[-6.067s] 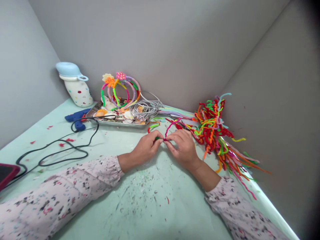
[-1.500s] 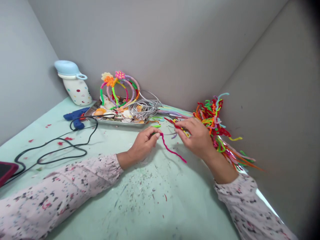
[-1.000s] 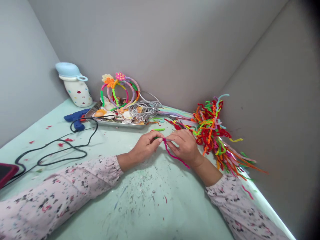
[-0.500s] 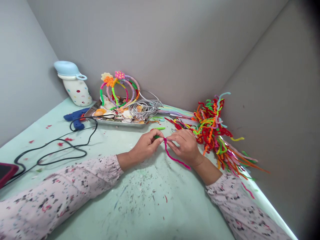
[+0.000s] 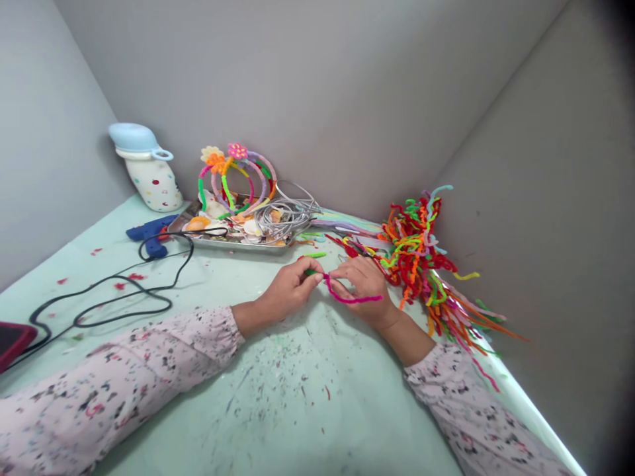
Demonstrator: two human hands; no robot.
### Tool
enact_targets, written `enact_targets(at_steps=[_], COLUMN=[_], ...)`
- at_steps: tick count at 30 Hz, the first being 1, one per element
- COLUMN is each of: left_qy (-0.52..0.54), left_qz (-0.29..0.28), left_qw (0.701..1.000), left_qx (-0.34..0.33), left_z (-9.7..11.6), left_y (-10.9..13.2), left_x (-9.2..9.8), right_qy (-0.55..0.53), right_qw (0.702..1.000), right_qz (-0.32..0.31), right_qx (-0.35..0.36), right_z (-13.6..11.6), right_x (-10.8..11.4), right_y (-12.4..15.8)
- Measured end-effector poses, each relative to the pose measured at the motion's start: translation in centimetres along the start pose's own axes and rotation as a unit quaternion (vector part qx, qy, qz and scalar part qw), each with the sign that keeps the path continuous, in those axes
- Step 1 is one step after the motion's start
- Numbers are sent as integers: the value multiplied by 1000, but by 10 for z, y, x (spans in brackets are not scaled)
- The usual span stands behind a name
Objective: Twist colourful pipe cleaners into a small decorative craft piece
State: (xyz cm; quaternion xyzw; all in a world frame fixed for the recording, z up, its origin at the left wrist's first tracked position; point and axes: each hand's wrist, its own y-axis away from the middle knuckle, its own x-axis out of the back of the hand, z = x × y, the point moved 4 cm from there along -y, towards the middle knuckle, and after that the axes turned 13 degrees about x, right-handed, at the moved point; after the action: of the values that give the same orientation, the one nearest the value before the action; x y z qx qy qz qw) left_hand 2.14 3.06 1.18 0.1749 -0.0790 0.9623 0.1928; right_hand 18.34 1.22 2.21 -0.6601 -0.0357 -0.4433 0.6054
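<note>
A magenta pipe cleaner (image 5: 350, 301) hangs in a curve between my hands, its free end lying across my right palm. My left hand (image 5: 294, 285) is closed in a pinch, with a bit of green pipe cleaner (image 5: 309, 272) showing between thumb and fingers. Close beside it, my right hand (image 5: 368, 285) pinches at the magenta strand's upper end, where the magenta meets the green. Fingers hide most of the join, so I cannot tell what runs inside it. Both hands are just above the table.
A metal tray (image 5: 238, 246) holds scraps, coiled silver wire (image 5: 288, 215) and fuzzy flower hoops (image 5: 238, 178). Left stand a blue glue gun (image 5: 151, 231) with black cord (image 5: 169, 304) and a bottle (image 5: 151, 178). Pipe cleaners (image 5: 417, 251) heap at right. A red-edged device (image 5: 14, 344) lies far left.
The magenta pipe cleaner's free end has swung up and to the right, from hanging down to lying nearly level over my right hand. My left hand has stayed in place.
</note>
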Motion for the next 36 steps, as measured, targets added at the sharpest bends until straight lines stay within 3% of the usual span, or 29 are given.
enact_targets(at_steps=[36], left_qy=[-17], left_qz=[15], left_qw=[1000], left_qx=[-9], left_z=[1], left_y=[-1], left_x=[0], right_qy=[-31], right_qw=[999], right_qz=[-12], right_qx=[-30], right_z=[4], right_x=[-4], right_y=[2])
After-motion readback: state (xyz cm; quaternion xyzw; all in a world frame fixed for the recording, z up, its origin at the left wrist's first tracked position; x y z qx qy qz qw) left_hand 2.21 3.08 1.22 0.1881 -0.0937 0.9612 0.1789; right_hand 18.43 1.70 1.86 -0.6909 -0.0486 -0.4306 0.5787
